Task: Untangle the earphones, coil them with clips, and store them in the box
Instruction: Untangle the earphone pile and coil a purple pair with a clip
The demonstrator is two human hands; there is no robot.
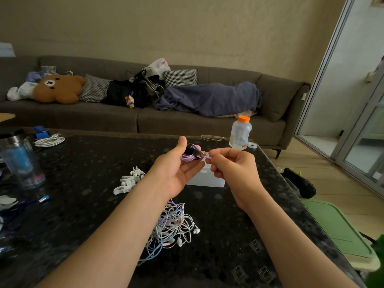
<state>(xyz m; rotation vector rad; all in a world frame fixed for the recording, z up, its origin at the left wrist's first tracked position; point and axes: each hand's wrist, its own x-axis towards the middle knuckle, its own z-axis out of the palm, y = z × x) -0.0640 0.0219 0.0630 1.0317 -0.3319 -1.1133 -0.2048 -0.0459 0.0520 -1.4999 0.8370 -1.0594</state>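
My left hand (180, 167) is raised above the black table, palm up, and cradles a coiled purple earphone (189, 156) with a dark clip (191, 151) on it, thumb upright beside the coil. My right hand (230, 165) pinches the loose purple cable end next to the coil. Behind and below both hands sits a translucent white box (209, 179). A tangled heap of white, blue and purple earphones (172, 227) lies on the table between my forearms. Several white clips (129, 179) are scattered left of the box.
A clear bottle with an orange cap (240, 133) stands at the table's far right edge beside a tape roll (252, 145). A coiled white cable (49, 141) and a tumbler (19, 161) are at the left. A grey sofa with cushions runs behind.
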